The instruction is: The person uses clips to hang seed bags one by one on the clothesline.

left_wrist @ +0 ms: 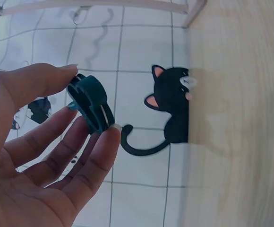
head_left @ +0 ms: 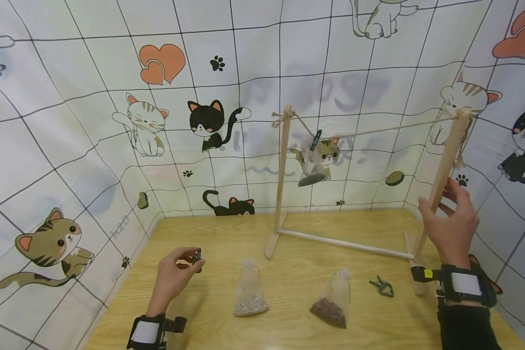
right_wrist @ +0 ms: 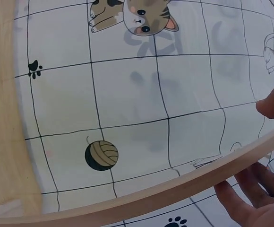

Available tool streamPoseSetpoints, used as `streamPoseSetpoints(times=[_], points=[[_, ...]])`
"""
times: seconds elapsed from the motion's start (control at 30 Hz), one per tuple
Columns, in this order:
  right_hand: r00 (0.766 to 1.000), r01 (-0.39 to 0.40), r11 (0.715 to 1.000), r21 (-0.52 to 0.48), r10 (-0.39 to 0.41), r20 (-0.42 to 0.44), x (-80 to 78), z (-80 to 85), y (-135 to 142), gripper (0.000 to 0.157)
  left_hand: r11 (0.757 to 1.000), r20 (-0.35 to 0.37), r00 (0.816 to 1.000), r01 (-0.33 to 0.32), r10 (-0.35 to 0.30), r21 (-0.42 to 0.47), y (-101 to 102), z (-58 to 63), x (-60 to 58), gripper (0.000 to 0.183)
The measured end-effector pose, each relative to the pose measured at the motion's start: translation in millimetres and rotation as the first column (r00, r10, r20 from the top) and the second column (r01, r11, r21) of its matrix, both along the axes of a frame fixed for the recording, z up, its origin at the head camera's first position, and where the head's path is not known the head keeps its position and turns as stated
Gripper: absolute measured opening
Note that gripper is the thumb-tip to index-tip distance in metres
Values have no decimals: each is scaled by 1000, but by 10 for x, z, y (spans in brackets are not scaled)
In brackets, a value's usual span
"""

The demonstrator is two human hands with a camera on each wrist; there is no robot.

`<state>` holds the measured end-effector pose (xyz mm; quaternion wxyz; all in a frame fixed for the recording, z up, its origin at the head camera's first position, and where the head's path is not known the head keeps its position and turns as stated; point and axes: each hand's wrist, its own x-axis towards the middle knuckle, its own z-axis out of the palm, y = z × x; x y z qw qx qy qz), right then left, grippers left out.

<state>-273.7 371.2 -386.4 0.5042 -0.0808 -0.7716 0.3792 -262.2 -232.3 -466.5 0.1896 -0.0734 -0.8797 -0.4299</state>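
Note:
Between thumb and fingertips my left hand [head_left: 175, 274] pinches a dark green spring clip [left_wrist: 93, 100], held above the left part of the table. My right hand [head_left: 455, 226] grips the right post [head_left: 445, 167] of a wooden frame, thumb on one side and fingers on the other. A rope [head_left: 389, 129] runs from this post to the left post [head_left: 282, 170]. Near the rope's left end, a green clip [head_left: 316, 139] holds a small sheer bag [head_left: 312, 180] with dark contents. In the right wrist view, part of the right hand is cut off.
On the wooden table [head_left: 218, 238] stand a sheer bag of pale bits [head_left: 250, 305] and another of brown bits [head_left: 330, 311]. Another green clip [head_left: 382, 287] lies near the frame's right foot [head_left: 419, 287]. A white bar [head_left: 345, 244] joins the posts low down. Cat-print sheeting [head_left: 253, 63] surrounds the table.

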Motion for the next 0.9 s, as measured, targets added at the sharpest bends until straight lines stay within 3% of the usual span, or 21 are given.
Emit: streamPoseSetpoints(times=[0.27, 0.53, 0.73, 0.9], points=[[990, 37, 998, 49, -30, -136, 80, 100, -113, 84, 991, -82, 995, 65, -55, 117, 139, 90, -22, 37], [976, 37, 995, 88, -17, -218, 184, 285, -323, 84, 968, -159, 980, 151, -120, 201, 300, 187, -85, 39], [968, -1, 996, 86, 23, -250, 304, 456, -610, 83, 929, -226, 956, 248, -188, 276, 481, 301, -109, 38], [961, -81, 994, 75, 98, -258, 233, 384, -664, 82, 898, -292, 919, 346, -266, 272, 685, 540, -22, 37]])
